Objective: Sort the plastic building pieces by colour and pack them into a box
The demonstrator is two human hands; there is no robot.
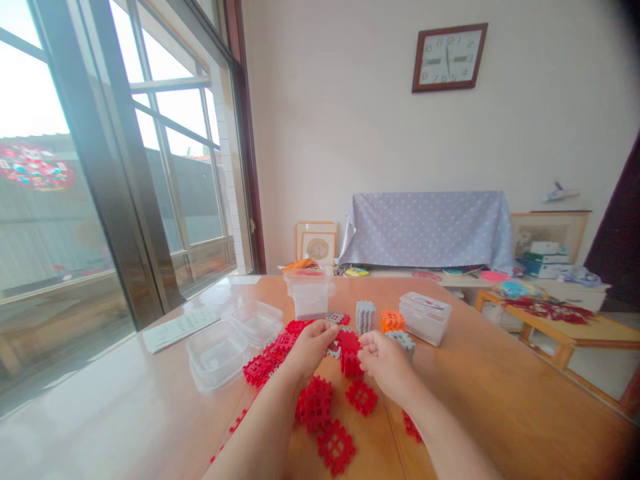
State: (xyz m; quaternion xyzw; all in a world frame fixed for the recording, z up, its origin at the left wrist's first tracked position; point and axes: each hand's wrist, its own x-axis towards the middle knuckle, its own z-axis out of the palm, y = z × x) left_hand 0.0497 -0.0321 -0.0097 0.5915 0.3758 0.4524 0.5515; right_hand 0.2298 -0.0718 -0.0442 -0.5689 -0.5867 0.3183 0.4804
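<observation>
My left hand (314, 343) is closed in a pinch at the left edge of a red interlocking plastic tile (349, 340). The fingers of my right hand (384, 361) pinch the same tile's right edge. Just below it stands a stack of red tiles (351, 365); whether the held tile touches that stack is hard to tell. Loose red tiles (362, 398) lie nearer to me, with another red pile (316, 403) partly behind my left forearm. A row of red tiles (273, 357) spreads to the left. Grey tiles (366, 317) and orange tiles (393, 321) stand beyond my right hand.
Two clear plastic containers (219, 353) sit on the left of the wooden table (480, 393), beside a printed sheet (181, 329). A clear tub (310, 303) stands at the back, and a lidded box (425, 320) at the right. Large windows (175, 153) line the left side.
</observation>
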